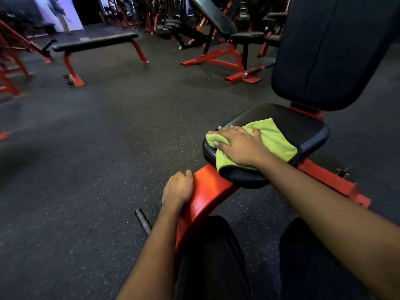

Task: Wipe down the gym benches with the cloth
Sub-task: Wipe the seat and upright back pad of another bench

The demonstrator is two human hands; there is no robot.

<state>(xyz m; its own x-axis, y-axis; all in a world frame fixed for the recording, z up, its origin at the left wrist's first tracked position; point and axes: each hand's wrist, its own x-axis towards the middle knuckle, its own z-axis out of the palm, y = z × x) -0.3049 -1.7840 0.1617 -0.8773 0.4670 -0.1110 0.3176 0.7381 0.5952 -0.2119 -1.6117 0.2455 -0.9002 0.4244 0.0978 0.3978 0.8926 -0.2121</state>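
Observation:
A lime-green cloth (275,141) with a black edge lies on the black padded seat (303,126) of an adjustable bench at the right. My right hand (240,146) presses flat on the cloth with fingers spread, near the seat's front left edge. The tall black back pad (331,50) rises behind the seat. My left hand (178,189) rests on the curved red frame bar (205,198) just below the seat, its fingers curled over the bar's edge.
A flat black bench (95,41) on red legs stands at the far left. An incline bench (216,20) on a red frame stands at the back centre. A black peg (142,220) juts out by my left forearm. Dark speckled rubber floor (97,159) spreads between them.

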